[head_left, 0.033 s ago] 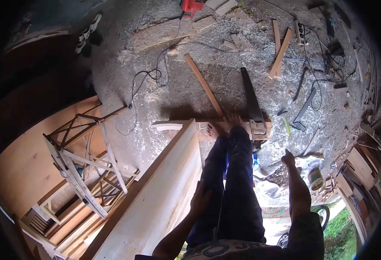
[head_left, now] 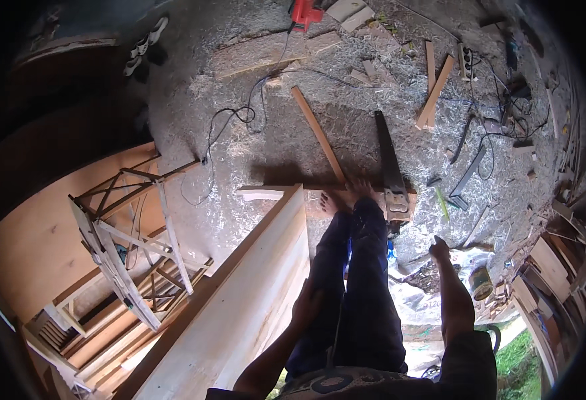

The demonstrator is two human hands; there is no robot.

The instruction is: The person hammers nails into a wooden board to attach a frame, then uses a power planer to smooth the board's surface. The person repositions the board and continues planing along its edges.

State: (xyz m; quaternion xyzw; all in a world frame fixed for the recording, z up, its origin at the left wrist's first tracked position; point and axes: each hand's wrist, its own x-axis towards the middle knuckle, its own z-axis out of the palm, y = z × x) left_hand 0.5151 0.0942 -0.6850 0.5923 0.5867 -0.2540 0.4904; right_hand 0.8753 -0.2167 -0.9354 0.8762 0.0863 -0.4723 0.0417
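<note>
My left hand (head_left: 305,304) lies against my left thigh with its fingers stretched out, beside a large pale wooden panel (head_left: 239,300). The panel slants up from the lower left, its top corner near my feet. Held out over the floor on the right is my right hand (head_left: 439,249), fingers curled closed; whatever they hold, if anything, is too small to make out. A hand saw (head_left: 389,160) lies by my feet, its wooden handle on a board (head_left: 316,207) under my toes. A narrow wooden strip (head_left: 318,133) runs away from my feet.
Left stands a wooden trestle-like frame (head_left: 133,233) with stacked planks. A red power tool (head_left: 304,15), cords (head_left: 246,115), a power strip (head_left: 466,61) and crossed wood strips (head_left: 434,93) lie on the shaving-strewn floor. A can (head_left: 481,283) and leaning boards (head_left: 549,267) are at right.
The view has shifted slightly, so the floor things appear a little lower and farther right. My right hand has drawn slightly nearer and to the left; my left hand stays on the thigh.
</note>
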